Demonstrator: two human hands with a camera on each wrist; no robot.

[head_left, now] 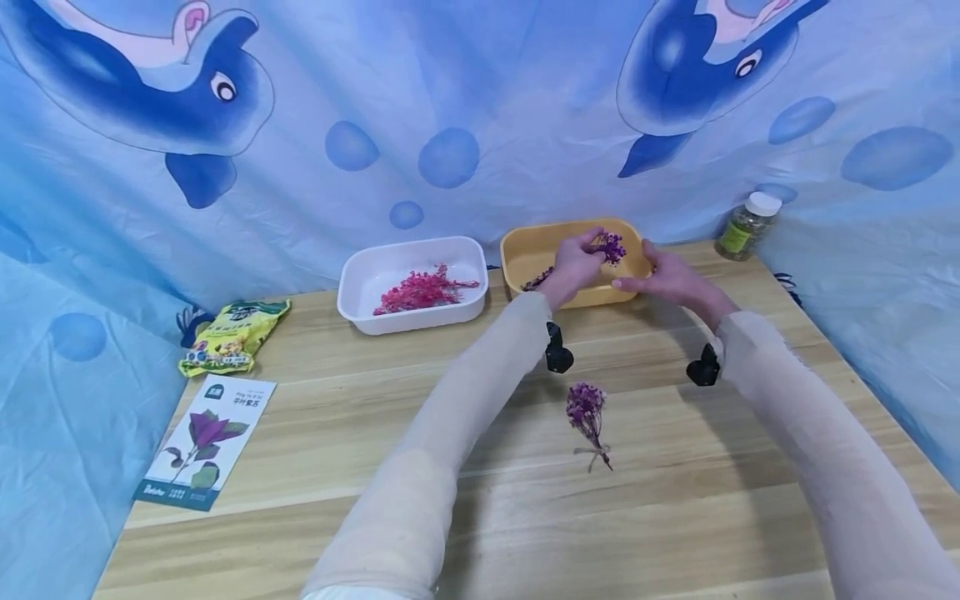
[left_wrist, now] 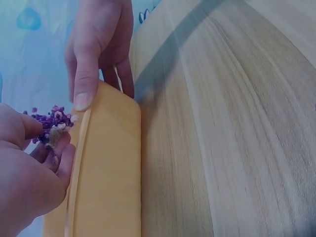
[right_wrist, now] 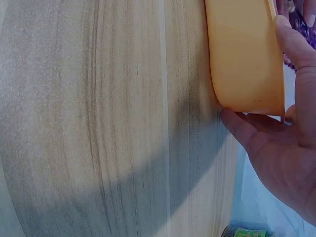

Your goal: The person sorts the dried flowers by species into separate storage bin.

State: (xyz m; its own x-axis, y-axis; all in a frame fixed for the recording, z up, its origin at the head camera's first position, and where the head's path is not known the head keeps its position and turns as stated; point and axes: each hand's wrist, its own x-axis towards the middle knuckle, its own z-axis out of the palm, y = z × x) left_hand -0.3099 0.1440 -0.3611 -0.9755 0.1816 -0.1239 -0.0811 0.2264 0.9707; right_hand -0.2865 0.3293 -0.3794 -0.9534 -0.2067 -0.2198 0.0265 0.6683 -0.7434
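Note:
Over the yellow plastic basin (head_left: 576, 295), my left hand (head_left: 577, 265) pinches a small bunch of purple dried flowers (head_left: 611, 247). In the left wrist view the flowers (left_wrist: 52, 123) show between its thumb and fingers, beside the basin's rim. My right hand (head_left: 671, 279) grips the basin's right end; in the right wrist view its thumb lies at the rim and its other fingers (right_wrist: 239, 126) against the outer wall. More purple dried flowers (head_left: 537, 280) lie inside the basin, partly hidden by my left hand. Another purple bunch (head_left: 586, 408), tied with twine, lies on the table in front.
A white basin (head_left: 411, 325) holding pink dried flowers (head_left: 420, 292) stands left of the yellow one. On the table's left are a yellow snack bag (head_left: 236, 337) and a plant-picture packet (head_left: 204, 442). A white-lidded jar (head_left: 748, 225) stands at the back right, near the curtain (head_left: 480, 100).

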